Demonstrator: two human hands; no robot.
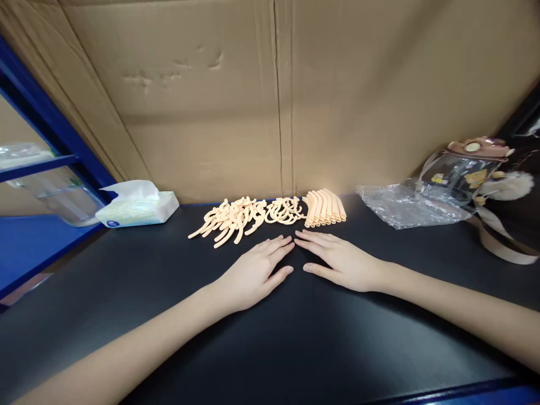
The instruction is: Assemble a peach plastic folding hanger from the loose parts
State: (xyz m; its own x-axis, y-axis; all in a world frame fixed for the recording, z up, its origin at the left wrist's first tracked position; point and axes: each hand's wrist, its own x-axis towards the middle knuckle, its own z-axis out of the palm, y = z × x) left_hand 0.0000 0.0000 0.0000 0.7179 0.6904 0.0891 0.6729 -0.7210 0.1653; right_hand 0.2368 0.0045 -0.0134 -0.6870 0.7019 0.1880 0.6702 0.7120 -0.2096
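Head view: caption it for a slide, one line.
Left hand and right hand flat on black table, before peach plastic pieces.

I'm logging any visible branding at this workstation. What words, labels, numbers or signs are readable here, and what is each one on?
No text can be read in this view.
Tissue pack: a small blue mark at its front corner, too small to read.
Clear bottle: cartoon stickers on its side, blurred; no legible words.
Cardboard wall: no print visible.
Peach plastic pieces, clear plastic bag and black tabletop: no markings.
Left hand and right hand lie flat, holding nothing.
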